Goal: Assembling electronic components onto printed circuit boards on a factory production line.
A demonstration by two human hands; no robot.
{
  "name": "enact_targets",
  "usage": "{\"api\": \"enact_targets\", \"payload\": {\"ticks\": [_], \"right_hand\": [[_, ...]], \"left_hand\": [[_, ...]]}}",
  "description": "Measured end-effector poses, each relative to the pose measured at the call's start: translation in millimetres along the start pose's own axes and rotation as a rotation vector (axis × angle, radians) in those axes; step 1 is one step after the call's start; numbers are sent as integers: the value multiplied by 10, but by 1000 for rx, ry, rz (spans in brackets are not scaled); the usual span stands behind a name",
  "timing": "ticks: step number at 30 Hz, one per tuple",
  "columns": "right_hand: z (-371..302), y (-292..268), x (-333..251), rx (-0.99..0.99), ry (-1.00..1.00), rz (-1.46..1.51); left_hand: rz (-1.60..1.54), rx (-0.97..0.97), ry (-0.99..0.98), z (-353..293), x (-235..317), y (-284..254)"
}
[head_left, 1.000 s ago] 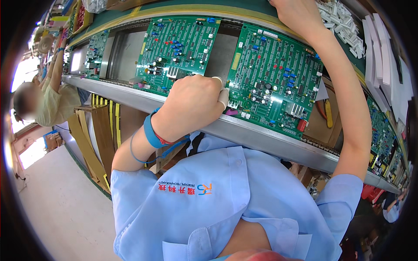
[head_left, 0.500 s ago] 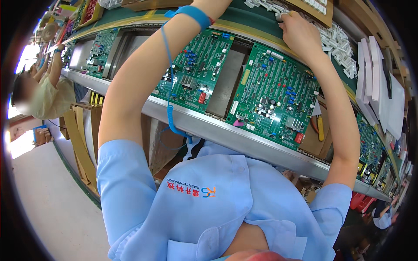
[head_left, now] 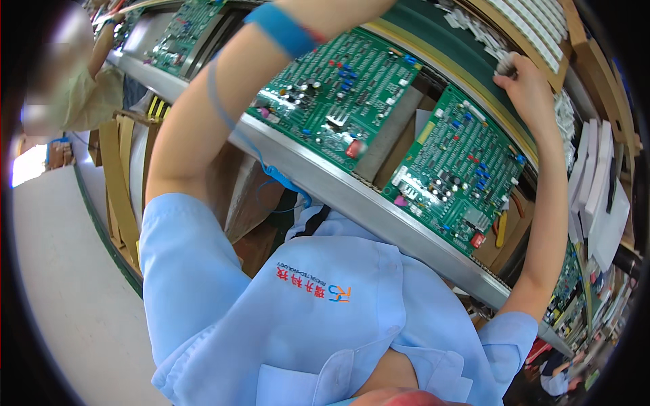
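Observation:
My right hand (head_left: 531, 91) reaches to the far side of the bench, beside a strip of loose small white plastic pieces (head_left: 477, 37). Its thumb and forefinger are pinched together. Something pale shows at the fingertips, too blurred to name. My left hand (head_left: 349, 9) is cut off by the top edge, so its fingers are hidden; a blue wrist strap (head_left: 288, 30) with a coiled cord (head_left: 288, 183) circles that wrist. Between my arms lie two populated green circuit boards, a left one (head_left: 325, 101) and a right one (head_left: 453, 176), side by side on the metal-edged line.
A tray of white parts (head_left: 531, 20) stands at the far right, with white slabs (head_left: 596, 183) beside it. Yellow-handled pliers (head_left: 501, 230) lie past the right board. A metal rail (head_left: 379, 203) borders my side. Another person (head_left: 88, 95) works at the far left.
The whole view has turned, so the boards slant more down to the right. My right hand appears farther right, still by the white pieces. My left arm is blurred by motion.

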State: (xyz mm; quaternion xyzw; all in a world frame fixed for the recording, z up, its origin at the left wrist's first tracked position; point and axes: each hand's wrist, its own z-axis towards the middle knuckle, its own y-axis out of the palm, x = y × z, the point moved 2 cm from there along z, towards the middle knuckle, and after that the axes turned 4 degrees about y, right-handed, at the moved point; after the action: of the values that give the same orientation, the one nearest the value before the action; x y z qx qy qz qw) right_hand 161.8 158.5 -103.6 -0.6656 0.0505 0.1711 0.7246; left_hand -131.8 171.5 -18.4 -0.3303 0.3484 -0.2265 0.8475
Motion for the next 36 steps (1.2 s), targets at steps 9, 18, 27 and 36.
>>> {"api": "enact_targets", "payload": {"ticks": [9, 18, 27, 36], "right_hand": [[-29, 53, -51, 164, 58, 30], [164, 149, -399, 149, -132, 125], [172, 185, -515, 119, -134, 70], [127, 138, -744, 135, -196, 199]], "left_hand": [[-693, -507, -725, -1552, -580, -431], [-828, -629, -778, -1868, -480, -369], [-698, -945, -458, -1622, -632, -245], [-691, -1046, -355, -1538, -635, -127]]}}
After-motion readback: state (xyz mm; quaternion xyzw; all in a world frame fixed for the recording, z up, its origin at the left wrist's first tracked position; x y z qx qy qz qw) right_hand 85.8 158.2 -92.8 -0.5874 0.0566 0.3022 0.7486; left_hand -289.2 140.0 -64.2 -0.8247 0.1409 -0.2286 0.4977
